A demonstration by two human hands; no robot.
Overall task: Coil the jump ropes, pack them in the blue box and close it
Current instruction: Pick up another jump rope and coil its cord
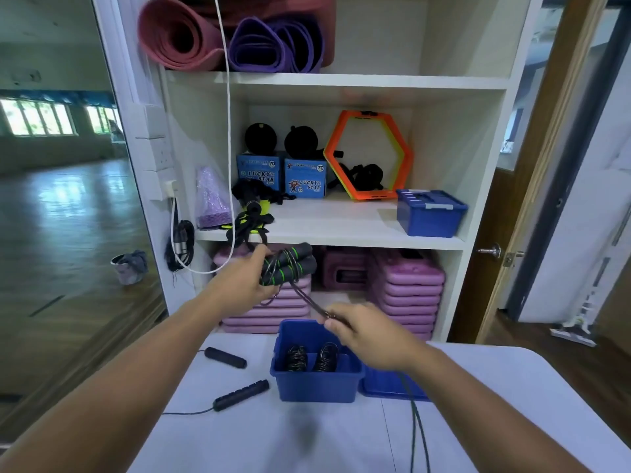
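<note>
The blue box (317, 380) stood open-topped on the surface (307, 438), two coiled ropes (296, 358) on its floor with a narrow gap between them. Over its 12 o'clock rim a rope (307, 298), pulled taut, ran from the left grip (246, 281) to the right grip (365, 336) — barring a straight drop there. At the box's 9 o'clock lay two black handles (225, 357); at 3 o'clock, just beside it, the blue lid (386, 387); at 5 o'clock a trailing cord (418, 435). Toward 6 o'clock the surface lay bare. Beyond 12 o'clock the shelf unit (341, 240) closed the way.
</note>
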